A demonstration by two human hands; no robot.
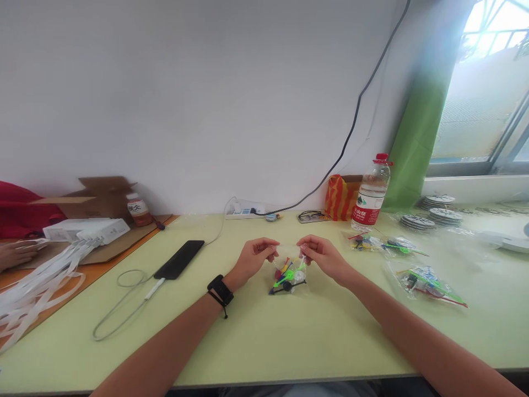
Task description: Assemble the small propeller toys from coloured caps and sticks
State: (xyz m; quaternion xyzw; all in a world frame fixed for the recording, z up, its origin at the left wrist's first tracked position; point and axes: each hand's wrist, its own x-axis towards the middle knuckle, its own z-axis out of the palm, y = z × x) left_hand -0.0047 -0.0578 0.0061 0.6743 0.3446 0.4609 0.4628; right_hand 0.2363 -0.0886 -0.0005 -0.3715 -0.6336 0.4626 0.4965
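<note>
A clear plastic bag point(288, 277) of small coloured parts, among them green, red, yellow, blue and black pieces, hangs between my two hands just over the pale green table point(264, 342). My left hand point(258, 256), with a black watch on its wrist, pinches the bag's upper left corner. The upper right corner is pinched by my right hand point(320, 255). Whether the bag's top is sealed cannot be made out.
Filled bags point(430, 284) and stacked discs point(445, 216) lie at the right, near a water bottle point(369, 193). A phone point(179, 259) with its cable is at the left. Beyond it are white strips point(45, 275), a cardboard box point(103, 198) and another person's hand point(16, 255).
</note>
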